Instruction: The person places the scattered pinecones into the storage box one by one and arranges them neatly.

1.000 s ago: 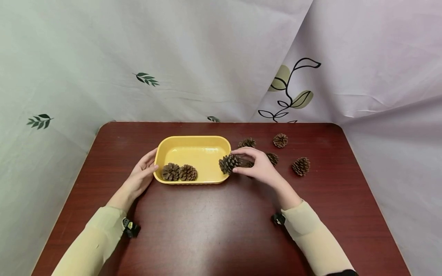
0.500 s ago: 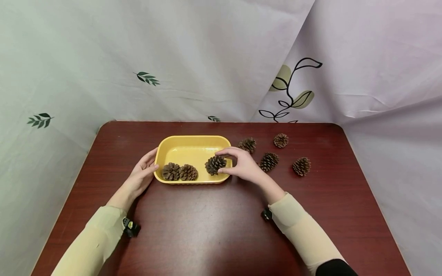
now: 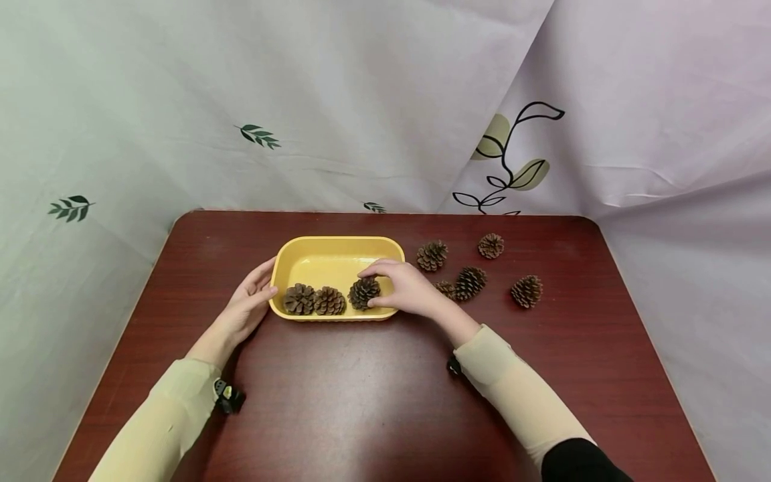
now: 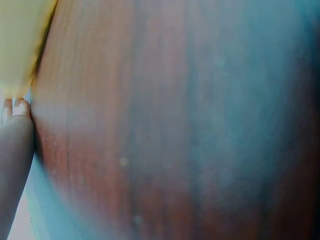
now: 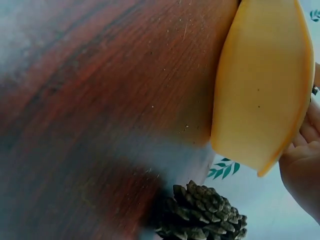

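A yellow plastic tray (image 3: pixel 325 269) stands on the table, its left end gripped by my left hand (image 3: pixel 242 309) with the thumb at the rim. Inside the tray's right half, my right hand (image 3: pixel 405 289) pinches a pine cone (image 3: pixel 363 293) between thumb and fingers, low over the tray floor. Two more pine cones, a left one (image 3: pixel 299 299) and a right one (image 3: pixel 329 301), lie side by side along the tray's near wall. The left wrist view catches the tray's side (image 4: pixel 20 40) above the left fingers. In the right wrist view the held cone is hidden behind the tray wall (image 5: pixel 260 95).
Several loose pine cones lie right of the tray: one at the back (image 3: pixel 432 256), one farther right (image 3: pixel 490 246), one at the right (image 3: pixel 527 292), and a close pair (image 3: pixel 470 283) near the right forearm. Patterned white cloth (image 3: pixel 361 120) hangs behind the dark red table (image 3: pixel 337 381).
My right hand has carried the pine cone leftward from over the tray's right rim and lowered it inside, near the other two cones. The left hand stays at the tray's left end.
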### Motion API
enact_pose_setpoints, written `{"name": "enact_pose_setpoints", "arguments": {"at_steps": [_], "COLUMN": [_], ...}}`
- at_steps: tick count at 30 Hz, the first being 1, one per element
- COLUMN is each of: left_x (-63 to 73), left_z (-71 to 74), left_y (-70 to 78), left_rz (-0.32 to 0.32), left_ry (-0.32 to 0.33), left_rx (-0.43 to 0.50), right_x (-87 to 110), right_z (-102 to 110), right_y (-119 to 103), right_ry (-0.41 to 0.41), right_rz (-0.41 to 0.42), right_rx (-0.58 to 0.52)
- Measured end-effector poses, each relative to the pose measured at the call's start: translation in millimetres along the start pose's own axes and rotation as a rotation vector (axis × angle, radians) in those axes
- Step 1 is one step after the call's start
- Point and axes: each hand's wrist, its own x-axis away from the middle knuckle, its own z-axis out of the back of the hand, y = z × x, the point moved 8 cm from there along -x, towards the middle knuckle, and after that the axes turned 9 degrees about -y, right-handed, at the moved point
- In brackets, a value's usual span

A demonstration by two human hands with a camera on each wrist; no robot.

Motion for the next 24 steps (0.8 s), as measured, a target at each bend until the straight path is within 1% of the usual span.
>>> {"name": "enact_pose_setpoints", "arguments": {"at_steps": [5, 14, 18, 24], "left_x": [-0.5, -0.4, -0.1, -0.4], "left_z": [0.0, 0.3, 0.7, 1.3], "left_y": [0.4, 0.3, -0.2, -0.8], "left_rz": [-0.005, -0.008, -0.005, 0.002], "left_ry": [0.000, 0.000, 0.001, 0.010], "left_rx": [0.008, 0.013, 0.010, 0.006], "right_x": [-6.7, -11.5, -13.6, -17.9], "right_z": [-6.9, -10.3, -13.5, -18.8], "right_y": [-2.4, -8.5, -11.4, -16.5], "right_ry": [-0.053, -0.102, -0.128, -0.155], "right_rz": [0.007, 0.006, 0.010, 0.038], "right_rx": [0.074, 0.167, 0.195, 0.210]}}
